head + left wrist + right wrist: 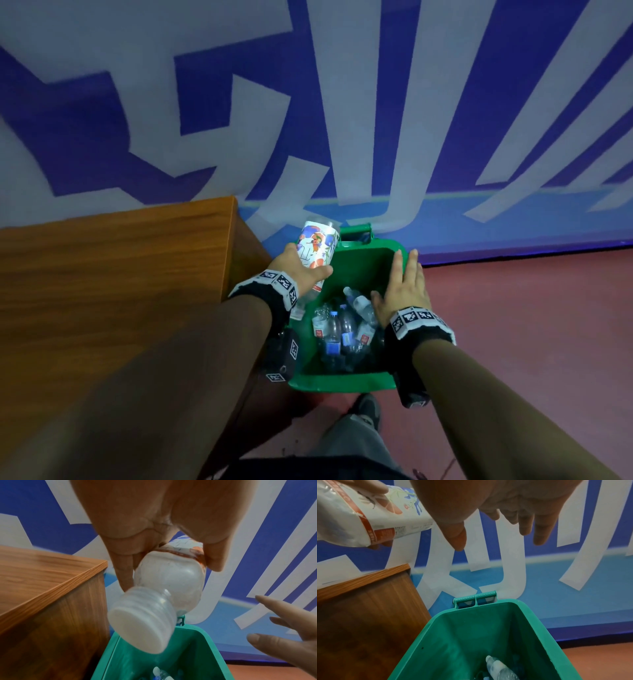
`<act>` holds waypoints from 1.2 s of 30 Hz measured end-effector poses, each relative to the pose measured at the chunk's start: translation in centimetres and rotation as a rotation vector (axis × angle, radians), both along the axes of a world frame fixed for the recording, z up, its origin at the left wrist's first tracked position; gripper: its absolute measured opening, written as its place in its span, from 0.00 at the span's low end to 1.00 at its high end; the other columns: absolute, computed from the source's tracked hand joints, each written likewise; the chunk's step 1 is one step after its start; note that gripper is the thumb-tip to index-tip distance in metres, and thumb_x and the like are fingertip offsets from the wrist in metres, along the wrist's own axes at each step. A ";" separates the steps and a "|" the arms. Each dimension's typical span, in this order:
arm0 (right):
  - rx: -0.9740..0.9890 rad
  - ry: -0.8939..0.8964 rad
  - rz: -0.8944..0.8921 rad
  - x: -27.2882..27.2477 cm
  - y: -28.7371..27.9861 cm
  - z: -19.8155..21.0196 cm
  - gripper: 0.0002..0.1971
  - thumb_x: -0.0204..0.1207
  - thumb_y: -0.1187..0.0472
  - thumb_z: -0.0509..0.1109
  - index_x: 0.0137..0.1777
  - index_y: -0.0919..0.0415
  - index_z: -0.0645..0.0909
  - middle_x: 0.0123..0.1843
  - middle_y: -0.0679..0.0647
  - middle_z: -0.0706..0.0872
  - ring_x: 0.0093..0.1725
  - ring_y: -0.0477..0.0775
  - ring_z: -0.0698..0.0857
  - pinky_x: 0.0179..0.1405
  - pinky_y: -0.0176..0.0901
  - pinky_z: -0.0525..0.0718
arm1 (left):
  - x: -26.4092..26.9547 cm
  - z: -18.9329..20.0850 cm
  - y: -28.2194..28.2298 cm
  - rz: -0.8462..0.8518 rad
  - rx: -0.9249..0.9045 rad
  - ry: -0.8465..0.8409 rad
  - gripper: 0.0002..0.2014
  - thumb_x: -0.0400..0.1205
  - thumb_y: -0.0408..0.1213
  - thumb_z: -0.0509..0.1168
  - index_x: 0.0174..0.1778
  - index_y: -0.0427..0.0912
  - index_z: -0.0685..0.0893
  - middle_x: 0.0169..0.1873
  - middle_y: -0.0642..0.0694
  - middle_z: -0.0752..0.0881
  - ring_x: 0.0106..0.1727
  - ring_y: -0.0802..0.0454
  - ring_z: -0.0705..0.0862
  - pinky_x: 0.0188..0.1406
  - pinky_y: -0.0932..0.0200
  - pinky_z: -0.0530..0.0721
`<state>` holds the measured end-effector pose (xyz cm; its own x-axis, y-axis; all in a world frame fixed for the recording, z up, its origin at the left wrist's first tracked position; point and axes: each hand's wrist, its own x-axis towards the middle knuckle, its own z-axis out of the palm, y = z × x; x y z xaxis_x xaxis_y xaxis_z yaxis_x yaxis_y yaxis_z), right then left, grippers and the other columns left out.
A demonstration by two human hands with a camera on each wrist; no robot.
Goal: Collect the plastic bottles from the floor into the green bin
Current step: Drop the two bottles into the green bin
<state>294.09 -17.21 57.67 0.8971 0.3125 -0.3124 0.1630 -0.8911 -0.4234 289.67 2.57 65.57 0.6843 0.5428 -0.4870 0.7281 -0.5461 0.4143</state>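
My left hand grips a clear plastic bottle with a white, orange and blue printed label, tilted cap-down over the left rim of the green bin. In the left wrist view the fingers wrap the bottle and its white cap points at the bin. My right hand hovers flat and empty over the bin's right side, its fingers spread above the bin. Several clear bottles lie inside the bin; one bottle shows there.
A wooden cabinet stands tight against the bin's left side. A blue and white wall rises just behind the bin. Red floor stretches to the right. My shoe is just in front of the bin.
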 end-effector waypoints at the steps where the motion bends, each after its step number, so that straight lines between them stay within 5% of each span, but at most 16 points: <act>1: 0.001 -0.010 0.013 -0.2 0.1 0.3 0.49 0.81 0.47 0.67 0.87 0.58 0.33 0.87 0.59 0.31 0.87 0.63 0.42 0.84 0.54 0.54 | -0.2 0.3 0.0 0.002 0.001 -0.007 0.32 0.71 0.57 0.76 0.63 0.46 0.72 0.53 0.46 0.85 0.50 0.46 0.85 0.52 0.51 0.86; 4: 0.009 -0.061 0.045 -0.4 0.5 1.6 0.49 0.81 0.47 0.67 0.87 0.59 0.34 0.87 0.60 0.31 0.87 0.64 0.42 0.85 0.53 0.52 | -0.8 1.7 0.0 0.000 -0.021 -0.045 0.47 0.72 0.57 0.76 0.81 0.43 0.61 0.70 0.43 0.80 0.65 0.42 0.81 0.67 0.50 0.80; 7: 0.044 -0.138 0.064 -0.5 0.6 3.7 0.48 0.82 0.46 0.66 0.87 0.59 0.35 0.87 0.63 0.31 0.87 0.64 0.42 0.85 0.52 0.48 | -1.8 4.3 0.3 0.001 0.013 -0.126 0.59 0.73 0.59 0.74 0.86 0.42 0.40 0.84 0.40 0.59 0.81 0.41 0.67 0.77 0.50 0.69; 16: 0.102 -0.342 0.162 -5.2 2.6 11.0 0.50 0.79 0.43 0.67 0.87 0.61 0.37 0.87 0.64 0.33 0.87 0.67 0.47 0.84 0.53 0.57 | -11.0 12.1 1.7 0.142 0.103 -0.381 0.59 0.74 0.57 0.74 0.86 0.41 0.38 0.86 0.42 0.48 0.85 0.46 0.55 0.80 0.57 0.58; 18: 0.129 -0.451 0.252 -7.7 5.0 12.3 0.58 0.63 0.43 0.82 0.86 0.65 0.54 0.87 0.66 0.45 0.82 0.73 0.65 0.74 0.60 0.75 | -15.8 13.2 2.5 0.229 0.107 -0.422 0.59 0.75 0.57 0.74 0.86 0.42 0.37 0.86 0.43 0.47 0.85 0.47 0.57 0.79 0.59 0.58; 19: 0.151 -0.448 0.336 -9.4 6.4 13.0 0.63 0.48 0.44 0.88 0.83 0.67 0.64 0.85 0.68 0.57 0.73 0.75 0.76 0.63 0.63 0.84 | -18.9 13.5 3.0 0.286 0.112 -0.433 0.59 0.75 0.57 0.73 0.86 0.44 0.37 0.86 0.44 0.47 0.85 0.47 0.58 0.79 0.60 0.59; 21: 0.176 -0.420 0.517 -13.3 9.8 12.6 0.72 0.28 0.45 0.89 0.79 0.65 0.66 0.78 0.69 0.70 0.59 0.75 0.87 0.46 0.62 0.89 | -26.3 13.8 4.1 0.436 0.121 -0.436 0.59 0.74 0.59 0.73 0.86 0.45 0.36 0.86 0.46 0.46 0.84 0.47 0.60 0.78 0.59 0.62; 24: 0.229 -0.484 0.769 -22.5 14.7 14.1 0.76 0.25 0.45 0.89 0.81 0.59 0.58 0.77 0.68 0.68 0.55 0.74 0.88 0.42 0.61 0.89 | -39.9 13.1 5.1 0.712 0.136 -0.398 0.60 0.74 0.61 0.72 0.85 0.47 0.34 0.86 0.47 0.41 0.85 0.47 0.58 0.79 0.57 0.63; 27: 0.194 -0.535 1.011 -35.8 18.3 15.9 0.71 0.39 0.44 0.89 0.83 0.62 0.56 0.83 0.64 0.60 0.66 0.75 0.82 0.56 0.62 0.86 | -55.8 11.6 3.5 0.985 0.174 -0.349 0.60 0.75 0.60 0.72 0.84 0.46 0.31 0.85 0.45 0.37 0.86 0.44 0.52 0.83 0.52 0.59; 30: 0.148 -0.446 1.267 -50.1 19.9 16.8 0.53 0.79 0.39 0.65 0.86 0.59 0.30 0.86 0.59 0.27 0.87 0.65 0.47 0.84 0.51 0.58 | -71.3 10.3 -1.1 1.272 0.281 -0.245 0.59 0.76 0.60 0.70 0.84 0.43 0.31 0.85 0.39 0.37 0.86 0.40 0.50 0.83 0.48 0.56; 32: 0.225 -0.414 1.412 -59.1 20.3 16.9 0.48 0.83 0.41 0.59 0.85 0.58 0.27 0.85 0.61 0.25 0.87 0.62 0.40 0.85 0.48 0.49 | -80.4 9.9 -5.4 1.458 0.328 -0.191 0.59 0.76 0.60 0.71 0.85 0.41 0.32 0.85 0.37 0.38 0.86 0.38 0.49 0.83 0.47 0.56; 36: 0.381 -0.472 1.795 -76.5 19.0 15.6 0.51 0.77 0.45 0.71 0.87 0.62 0.40 0.87 0.65 0.36 0.86 0.68 0.51 0.84 0.55 0.56 | -94.9 8.9 -15.3 1.805 0.363 -0.102 0.60 0.75 0.61 0.71 0.85 0.42 0.33 0.85 0.38 0.40 0.85 0.37 0.53 0.82 0.47 0.58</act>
